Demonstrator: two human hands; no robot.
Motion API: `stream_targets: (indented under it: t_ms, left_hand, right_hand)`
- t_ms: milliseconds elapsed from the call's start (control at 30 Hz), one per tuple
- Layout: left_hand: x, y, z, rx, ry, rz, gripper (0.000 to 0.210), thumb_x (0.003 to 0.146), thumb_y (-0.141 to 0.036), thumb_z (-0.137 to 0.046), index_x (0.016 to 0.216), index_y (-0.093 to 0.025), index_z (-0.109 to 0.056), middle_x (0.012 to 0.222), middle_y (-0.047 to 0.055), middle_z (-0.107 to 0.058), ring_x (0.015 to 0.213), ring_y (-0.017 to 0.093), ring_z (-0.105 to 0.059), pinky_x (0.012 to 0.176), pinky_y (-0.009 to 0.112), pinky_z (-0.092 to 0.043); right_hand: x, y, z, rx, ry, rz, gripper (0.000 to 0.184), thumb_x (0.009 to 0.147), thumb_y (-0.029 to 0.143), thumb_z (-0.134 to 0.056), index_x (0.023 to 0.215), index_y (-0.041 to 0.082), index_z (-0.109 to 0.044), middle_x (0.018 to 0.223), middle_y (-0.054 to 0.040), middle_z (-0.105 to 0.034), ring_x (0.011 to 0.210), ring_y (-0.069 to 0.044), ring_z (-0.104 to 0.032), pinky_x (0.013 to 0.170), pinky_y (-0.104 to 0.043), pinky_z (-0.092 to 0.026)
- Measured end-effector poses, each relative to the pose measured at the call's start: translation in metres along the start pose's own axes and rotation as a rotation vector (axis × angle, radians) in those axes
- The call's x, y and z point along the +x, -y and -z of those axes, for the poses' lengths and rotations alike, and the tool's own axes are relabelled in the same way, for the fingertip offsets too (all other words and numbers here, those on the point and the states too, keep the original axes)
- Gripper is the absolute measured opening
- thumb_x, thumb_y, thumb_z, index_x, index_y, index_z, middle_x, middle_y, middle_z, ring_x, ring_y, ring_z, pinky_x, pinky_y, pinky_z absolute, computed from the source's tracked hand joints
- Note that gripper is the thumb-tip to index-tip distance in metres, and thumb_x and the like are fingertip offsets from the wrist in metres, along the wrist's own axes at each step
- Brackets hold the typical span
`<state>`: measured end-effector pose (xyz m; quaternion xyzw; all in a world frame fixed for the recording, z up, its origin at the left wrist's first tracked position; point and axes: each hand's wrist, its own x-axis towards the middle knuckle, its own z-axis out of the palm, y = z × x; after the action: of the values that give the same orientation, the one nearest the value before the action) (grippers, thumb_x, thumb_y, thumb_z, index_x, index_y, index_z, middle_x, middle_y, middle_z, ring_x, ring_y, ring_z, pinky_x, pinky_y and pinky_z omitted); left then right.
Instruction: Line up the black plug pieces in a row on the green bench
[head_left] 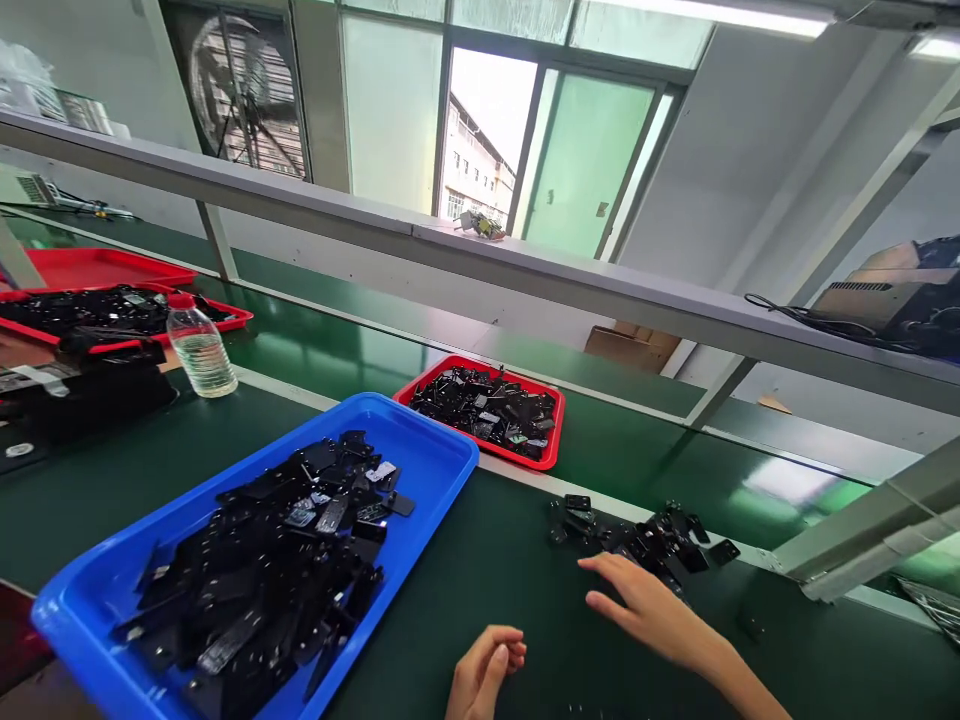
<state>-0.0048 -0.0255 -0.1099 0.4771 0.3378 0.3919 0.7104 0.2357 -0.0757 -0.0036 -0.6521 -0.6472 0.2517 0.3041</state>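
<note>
My right hand (649, 612) reaches over the green bench with thumb and fingers apart, holding nothing that I can see. Just beyond its fingertips lies a loose pile of small black plastic parts (664, 540). Lower down, my left hand (486, 672) hovers over the bench, fingers curled in towards the thumb; whatever it may hold is hidden. To its left stands a large blue tray (439, 450), heaped with black plastic parts (300, 550), some with shiny or silver pieces.
Behind the blue tray, a red tray (553, 440) of similar parts sits on the green conveyor surface (622, 465). A water bottle (201, 350) and another filled red tray (238, 318) stand at the left. A grey shelf (405, 230) crosses above the bench on posts.
</note>
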Motion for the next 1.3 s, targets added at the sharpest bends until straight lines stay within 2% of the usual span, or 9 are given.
stream_targets:
  t_ms: [200, 367, 500, 667, 800, 933, 1033, 1167, 1300]
  left_hand:
    - [-0.003, -0.021, -0.005, 0.016, 0.023, 0.029, 0.043, 0.079, -0.055, -0.063, 0.091, -0.015, -0.071, 0.088, 0.010, -0.068, 0.087, 0.024, -0.063, 0.086, 0.038, -0.051]
    - [-0.001, -0.020, -0.012, -0.009, -0.017, 0.027, 0.037, 0.080, -0.047, -0.062, 0.094, -0.014, -0.069, 0.090, 0.008, -0.067, 0.090, 0.021, -0.062, 0.090, 0.036, -0.051]
    - [-0.001, -0.016, -0.017, -0.003, -0.062, -0.007, 0.035, 0.078, -0.045, -0.063, 0.093, -0.014, -0.068, 0.089, 0.007, -0.067, 0.087, 0.018, -0.063, 0.088, 0.034, -0.052]
    - [0.000, -0.015, -0.020, 0.063, -0.088, -0.064, 0.034, 0.079, -0.045, -0.061, 0.092, -0.014, -0.067, 0.089, 0.008, -0.068, 0.085, 0.018, -0.064, 0.085, 0.034, -0.053]
    - [0.000, -0.011, -0.017, 0.169, -0.094, -0.126, 0.035, 0.084, -0.046, -0.054, 0.095, -0.014, -0.065, 0.089, 0.008, -0.067, 0.085, 0.019, -0.064, 0.085, 0.037, -0.053]
    - [-0.010, -0.012, -0.020, 0.349, -0.071, -0.184, 0.036, 0.088, -0.047, -0.050, 0.100, -0.017, -0.066, 0.098, 0.007, -0.066, 0.095, 0.020, -0.061, 0.095, 0.040, -0.047]
    - [-0.023, -0.015, -0.029, 0.626, 0.134, -0.241, 0.033, 0.081, -0.042, -0.065, 0.106, -0.021, -0.068, 0.111, 0.007, -0.064, 0.110, 0.024, -0.053, 0.105, 0.042, -0.038]
    - [-0.032, -0.012, -0.053, 1.200, 0.486, -0.463, 0.070, 0.072, -0.041, -0.076, 0.134, -0.020, -0.049, 0.133, 0.010, -0.053, 0.121, 0.028, -0.043, 0.105, 0.046, -0.036]
    - [-0.029, 0.000, -0.081, 1.422, 0.535, -0.644, 0.088, 0.068, -0.055, -0.076, 0.137, -0.013, -0.042, 0.129, 0.015, -0.053, 0.115, 0.031, -0.047, 0.099, 0.048, -0.038]
  right_hand:
    - [-0.137, -0.026, -0.040, -0.412, -0.316, 0.031, 0.046, 0.089, 0.043, -0.060, 0.133, 0.030, -0.053, 0.120, -0.0074, -0.064, 0.108, -0.028, -0.063, 0.089, -0.046, -0.054]
    - [-0.188, -0.034, -0.063, -0.535, -0.389, -0.042, 0.066, 0.090, 0.050, -0.058, 0.147, 0.026, -0.032, 0.134, -0.0115, -0.055, 0.124, -0.033, -0.050, 0.105, -0.060, -0.036]
    - [-0.169, -0.024, -0.071, -0.560, -0.251, 0.048, 0.079, 0.086, 0.059, -0.059, 0.148, 0.021, -0.027, 0.141, -0.0152, -0.046, 0.132, -0.035, -0.040, 0.106, -0.058, -0.033]
    - [-0.112, -0.013, -0.090, -0.636, -0.063, 0.009, 0.085, 0.078, 0.070, -0.061, 0.142, 0.018, -0.041, 0.141, -0.0183, -0.043, 0.127, -0.037, -0.040, 0.105, -0.054, -0.034]
    - [-0.095, -0.011, -0.099, -0.647, -0.045, -0.027, 0.079, 0.081, 0.071, -0.055, 0.138, 0.016, -0.046, 0.132, -0.0182, -0.050, 0.117, -0.034, -0.045, 0.099, -0.052, -0.039]
    - [-0.112, -0.016, -0.084, -0.641, -0.114, 0.045, 0.077, 0.084, 0.069, -0.051, 0.141, 0.018, -0.040, 0.142, -0.0151, -0.043, 0.129, -0.034, -0.036, 0.109, -0.063, -0.021]
    - [-0.134, -0.029, -0.060, -0.613, -0.128, 0.040, 0.072, 0.089, 0.060, -0.053, 0.144, 0.017, -0.034, 0.145, -0.0129, -0.041, 0.137, -0.033, -0.027, 0.111, -0.066, -0.015]
    - [-0.153, -0.046, -0.038, -0.582, -0.037, -0.021, 0.070, 0.091, 0.042, -0.059, 0.147, 0.017, -0.025, 0.141, -0.0106, -0.047, 0.140, -0.034, -0.021, 0.108, -0.073, -0.016]
    - [-0.150, -0.048, -0.034, -0.557, 0.030, -0.007, 0.067, 0.091, 0.030, -0.061, 0.146, 0.021, -0.025, 0.139, -0.0075, -0.050, 0.140, -0.033, -0.021, 0.106, -0.076, -0.013]
